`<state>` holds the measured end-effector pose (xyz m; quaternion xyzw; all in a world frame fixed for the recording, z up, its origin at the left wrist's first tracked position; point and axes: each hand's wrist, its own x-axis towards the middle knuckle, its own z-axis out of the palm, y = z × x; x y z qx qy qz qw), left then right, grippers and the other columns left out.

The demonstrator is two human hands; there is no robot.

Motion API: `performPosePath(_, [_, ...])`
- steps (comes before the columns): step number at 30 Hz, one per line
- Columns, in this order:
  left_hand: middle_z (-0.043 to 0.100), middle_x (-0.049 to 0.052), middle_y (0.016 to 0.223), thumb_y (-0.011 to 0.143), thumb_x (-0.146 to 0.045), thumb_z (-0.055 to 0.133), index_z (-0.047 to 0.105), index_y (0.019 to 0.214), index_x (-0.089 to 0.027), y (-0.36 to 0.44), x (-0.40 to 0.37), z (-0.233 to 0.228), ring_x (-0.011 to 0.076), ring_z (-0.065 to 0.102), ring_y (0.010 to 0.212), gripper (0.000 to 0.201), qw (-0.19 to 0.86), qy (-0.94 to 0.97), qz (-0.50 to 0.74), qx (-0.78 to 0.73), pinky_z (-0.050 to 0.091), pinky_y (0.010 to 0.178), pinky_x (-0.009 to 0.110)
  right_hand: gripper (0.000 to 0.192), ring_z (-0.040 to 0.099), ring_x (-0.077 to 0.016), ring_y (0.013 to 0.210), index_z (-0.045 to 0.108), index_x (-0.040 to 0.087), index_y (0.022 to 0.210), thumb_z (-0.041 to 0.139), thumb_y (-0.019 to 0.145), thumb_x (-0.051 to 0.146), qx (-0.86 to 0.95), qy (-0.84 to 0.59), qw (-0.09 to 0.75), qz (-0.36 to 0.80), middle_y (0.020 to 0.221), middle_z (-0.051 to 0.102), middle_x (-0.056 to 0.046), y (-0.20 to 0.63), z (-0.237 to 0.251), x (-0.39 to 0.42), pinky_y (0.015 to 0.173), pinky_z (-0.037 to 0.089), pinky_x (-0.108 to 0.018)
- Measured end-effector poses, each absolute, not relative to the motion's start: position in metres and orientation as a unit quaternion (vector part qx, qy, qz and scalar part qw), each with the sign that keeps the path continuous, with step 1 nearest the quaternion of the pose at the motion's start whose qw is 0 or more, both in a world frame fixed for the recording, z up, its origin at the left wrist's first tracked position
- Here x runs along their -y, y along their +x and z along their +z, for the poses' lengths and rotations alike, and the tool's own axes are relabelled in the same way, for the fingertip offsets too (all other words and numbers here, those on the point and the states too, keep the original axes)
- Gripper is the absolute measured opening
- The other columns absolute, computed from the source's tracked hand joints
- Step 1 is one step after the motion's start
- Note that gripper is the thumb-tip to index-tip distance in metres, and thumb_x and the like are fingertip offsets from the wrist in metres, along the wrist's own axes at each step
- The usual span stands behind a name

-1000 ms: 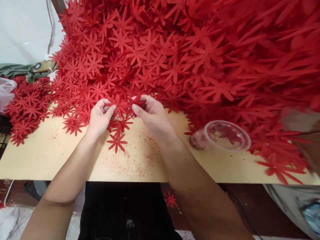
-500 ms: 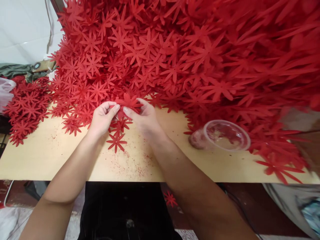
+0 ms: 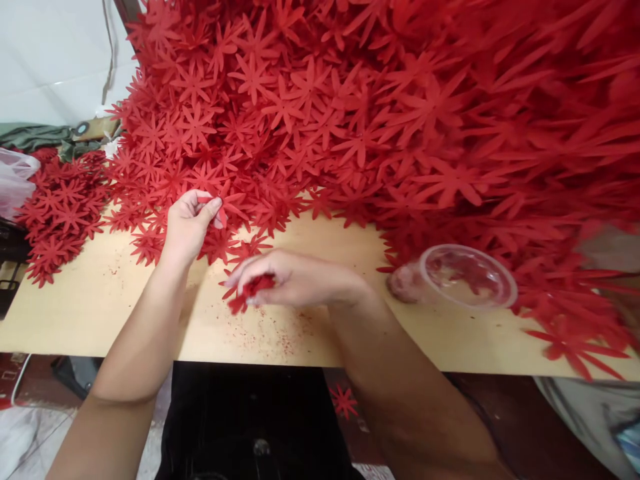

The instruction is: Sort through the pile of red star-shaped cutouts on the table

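Observation:
My left hand (image 3: 193, 217) pinches a red flower cutout (image 3: 233, 202) between thumb and fingers, at the near edge of a big pile of such cutouts (image 3: 280, 100). Closer to me, my right hand (image 3: 287, 277) is curled, palm toward the table, around a bunched red flower cutout (image 3: 257, 285). Whether that bunch is one piece or more I cannot tell. It hangs low over the tabletop (image 3: 345, 260), near red crumbs (image 3: 280, 333) scattered on the wood.
A clear plastic tub (image 3: 465, 277) lies to the right with red bits in it. Another heap of red flowers (image 3: 65, 213) and a plastic bag (image 3: 15, 180) are at the far left. One red flower (image 3: 344, 401) lies below the table edge.
The hands were together on one flower; now they are apart. My right hand has come down toward me with red petals in it, while my left has shifted slightly left.

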<state>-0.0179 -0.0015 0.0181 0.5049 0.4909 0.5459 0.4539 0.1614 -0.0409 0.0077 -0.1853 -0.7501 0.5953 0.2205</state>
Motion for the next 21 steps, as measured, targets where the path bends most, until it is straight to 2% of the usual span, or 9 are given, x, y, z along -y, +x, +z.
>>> performPosePath(2, [0.055,-0.006,0.044,0.07,-0.031,0.076,0.048,0.064,-0.018,-0.02,-0.001,0.016,0.0063,0.047,0.038,0.031,0.446,0.501,0.55,-0.498,0.037,0.045,0.02,0.013,0.064,-0.0091,0.066,0.072,0.019,0.08,0.066,0.07,0.012,0.786,-0.175,0.15,0.573,0.075,0.072,0.001,0.151,0.002,0.044,0.064,0.05,-0.021])
performPosePath(4, [0.05,-0.007,0.041,0.074,-0.034,0.072,0.047,0.062,-0.019,-0.022,-0.002,0.014,0.0059,0.044,0.037,0.032,0.436,0.495,0.558,-0.503,0.034,0.044,0.02,0.018,0.064,-0.0098,0.069,0.072,0.018,0.085,0.062,0.073,0.01,0.787,-0.229,0.161,0.55,0.079,0.073,-0.001,0.144,-0.004,0.041,0.066,0.049,-0.022])
performPosePath(6, [0.048,-0.007,0.042,0.075,-0.036,0.07,0.046,0.06,-0.018,-0.023,-0.003,0.012,0.0057,0.044,0.04,0.033,0.429,0.487,0.569,-0.505,0.034,0.046,0.019,0.019,0.063,-0.0112,0.073,0.07,0.016,0.086,0.058,0.075,0.009,0.764,-0.33,0.232,0.504,0.084,0.072,-0.003,0.144,-0.01,0.034,0.069,0.048,-0.024])
performPosePath(9, [0.052,-0.007,0.051,0.072,-0.035,0.073,0.048,0.062,-0.017,-0.022,-0.003,0.01,0.0052,0.046,0.046,0.032,0.432,0.48,0.574,-0.503,0.035,0.05,0.019,0.005,0.059,-0.0113,0.068,0.065,0.015,0.078,0.063,0.073,0.016,0.685,-0.417,0.353,0.482,0.078,0.068,-0.002,0.153,-0.012,0.024,0.067,0.046,-0.026])
performPosePath(13, [0.045,-0.009,0.049,0.065,-0.031,0.078,0.045,0.058,-0.017,-0.013,0.002,0.009,0.003,0.037,0.045,0.037,0.419,0.486,0.563,-0.521,0.03,0.047,0.018,0.027,0.052,-0.0077,0.056,0.06,0.02,0.081,0.075,0.065,0.035,0.535,-0.353,0.491,0.589,0.074,0.066,0.002,0.159,-0.007,0.022,0.057,0.045,-0.025])
performPosePath(17, [0.042,-0.009,0.047,0.062,-0.031,0.08,0.042,0.055,-0.017,-0.001,0.01,0.008,0.0027,0.035,0.044,0.041,0.445,0.5,0.536,-0.514,0.029,0.045,0.018,0.039,0.05,-0.0056,0.052,0.062,0.023,0.081,0.083,0.053,0.038,0.454,-0.327,0.562,0.609,0.073,0.066,0.005,0.151,-0.006,0.025,0.052,0.045,-0.023])
performPosePath(21, [0.046,-0.008,0.046,0.065,-0.04,0.077,0.047,0.059,-0.017,0.004,0.014,0.006,0.0039,0.039,0.041,0.038,0.502,0.505,0.507,-0.486,0.031,0.043,0.019,0.035,0.049,-0.0047,0.049,0.063,0.023,0.077,0.083,0.052,0.038,0.442,-0.328,0.594,0.586,0.067,0.063,0.006,0.143,-0.009,0.021,0.05,0.045,-0.022])
